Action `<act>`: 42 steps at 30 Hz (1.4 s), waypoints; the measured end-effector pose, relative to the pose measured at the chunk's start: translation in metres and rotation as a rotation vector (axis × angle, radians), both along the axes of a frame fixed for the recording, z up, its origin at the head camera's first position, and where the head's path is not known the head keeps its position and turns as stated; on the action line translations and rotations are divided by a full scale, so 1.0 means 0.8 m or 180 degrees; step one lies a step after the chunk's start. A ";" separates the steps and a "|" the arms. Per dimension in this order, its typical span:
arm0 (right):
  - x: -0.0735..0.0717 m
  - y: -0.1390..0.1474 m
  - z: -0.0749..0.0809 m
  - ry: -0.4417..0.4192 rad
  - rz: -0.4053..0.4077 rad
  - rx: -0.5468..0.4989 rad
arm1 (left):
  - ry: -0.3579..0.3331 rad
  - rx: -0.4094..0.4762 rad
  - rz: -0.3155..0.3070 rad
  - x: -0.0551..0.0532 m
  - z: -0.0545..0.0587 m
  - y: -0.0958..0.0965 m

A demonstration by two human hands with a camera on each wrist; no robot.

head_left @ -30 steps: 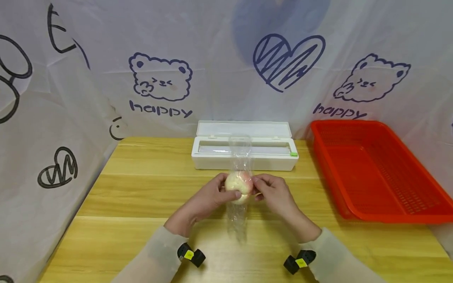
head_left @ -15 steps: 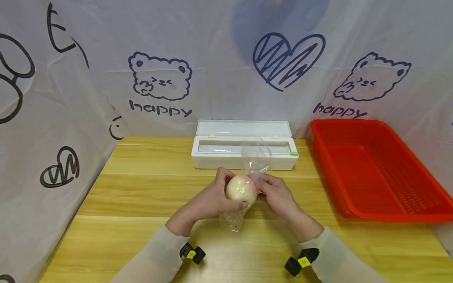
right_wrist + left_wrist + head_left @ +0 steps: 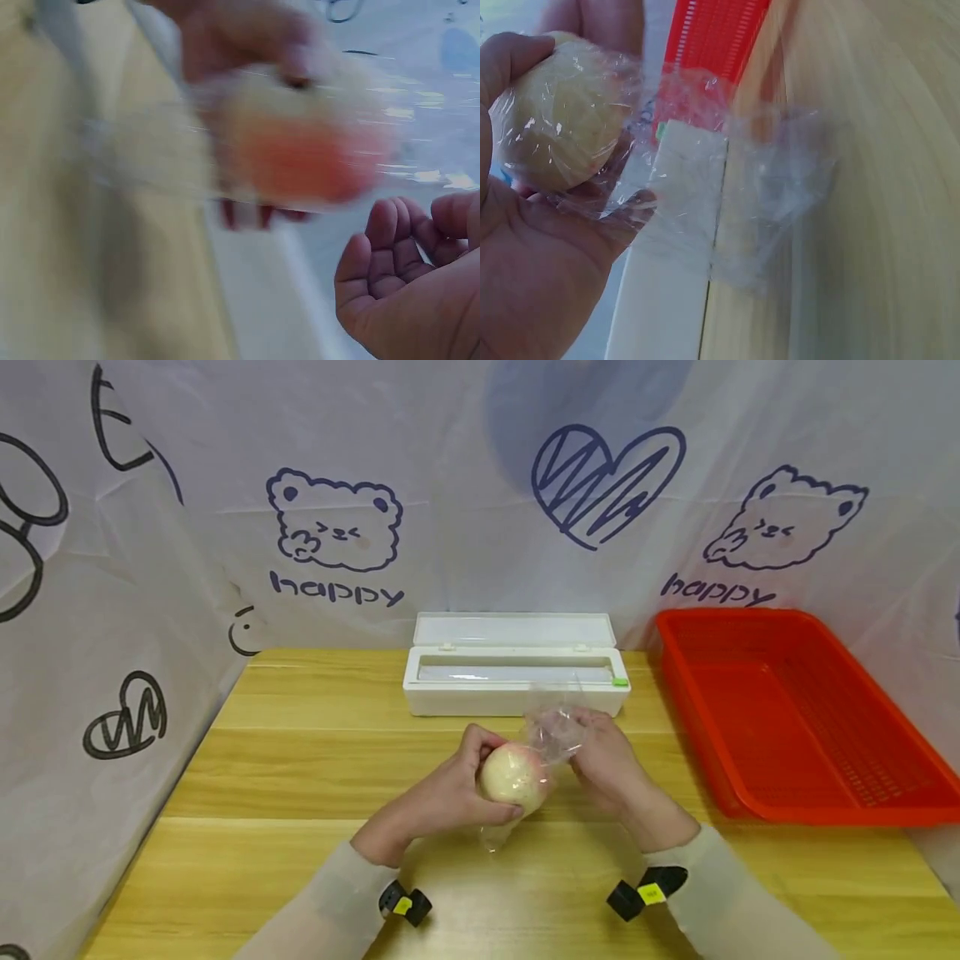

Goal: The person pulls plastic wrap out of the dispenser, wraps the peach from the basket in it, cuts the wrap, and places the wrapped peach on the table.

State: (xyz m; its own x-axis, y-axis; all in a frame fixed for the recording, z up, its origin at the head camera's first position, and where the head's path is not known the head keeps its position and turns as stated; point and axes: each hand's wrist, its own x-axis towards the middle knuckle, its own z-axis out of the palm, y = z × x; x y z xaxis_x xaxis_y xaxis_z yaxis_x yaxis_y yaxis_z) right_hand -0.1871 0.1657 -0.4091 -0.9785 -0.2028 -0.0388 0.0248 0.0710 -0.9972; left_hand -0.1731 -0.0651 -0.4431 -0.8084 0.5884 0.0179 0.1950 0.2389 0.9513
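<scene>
My left hand (image 3: pixel 461 789) grips a pale yellow and pink peach (image 3: pixel 513 777), its thumb across the near side. Clear cling film (image 3: pixel 555 731) covers the peach, and one loose end stretches up to the right. With curled fingers, my right hand (image 3: pixel 606 756) pinches that end, apart from the fruit. In the left wrist view the other film end (image 3: pixel 772 187) hangs loose past the palm. The right wrist view shows the peach (image 3: pixel 307 161) blurred, pink side facing, beyond my right hand (image 3: pixel 412 281).
Behind the hands stands a white cling film dispenser box (image 3: pixel 517 702), lid raised, with a roll inside and a green tab at its right end. A red plastic basket (image 3: pixel 738 777) sits on the right of the wooden table (image 3: pixel 300 777). A printed cloth (image 3: pixel 472 527) hangs behind.
My right hand has moved up and to the right, drawing the film's far end away from the peach. The left hand has turned the peach slightly and keeps its grip.
</scene>
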 end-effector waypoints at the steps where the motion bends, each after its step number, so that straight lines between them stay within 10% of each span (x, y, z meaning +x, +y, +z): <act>1: -0.001 0.003 0.009 -0.0004 -0.0053 0.0021 | -0.0026 -0.0015 0.0001 0.000 -0.001 -0.003; 3: -0.002 0.009 0.027 -0.0176 -0.0144 -0.0199 | -0.0071 -0.0049 0.0011 0.000 -0.002 -0.008; 13: -0.009 0.014 0.068 0.0208 -0.0081 0.0950 | -0.0110 -0.0207 -0.0043 0.001 -0.010 -0.019; 23: -0.001 0.033 0.079 0.0512 -0.0440 0.0561 | -0.0182 -0.0286 0.0057 0.003 -0.006 -0.031; 33: 0.020 0.002 0.098 0.0920 -0.0008 0.2200 | -0.0115 -0.0332 0.0169 0.002 -0.010 -0.029; 42: 0.013 0.004 0.098 0.0866 -0.0417 0.1850 | -0.0034 -0.0417 0.0096 0.007 -0.008 -0.026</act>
State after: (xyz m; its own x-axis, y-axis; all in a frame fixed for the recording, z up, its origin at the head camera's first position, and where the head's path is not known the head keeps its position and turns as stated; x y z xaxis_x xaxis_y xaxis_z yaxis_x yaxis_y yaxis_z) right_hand -0.1765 0.1686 -0.3306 -0.9840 -0.1018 0.1464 -0.1780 0.6139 -0.7691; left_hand -0.1677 -0.0862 -0.4498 -0.8255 0.5605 -0.0661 0.1758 0.3668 0.9135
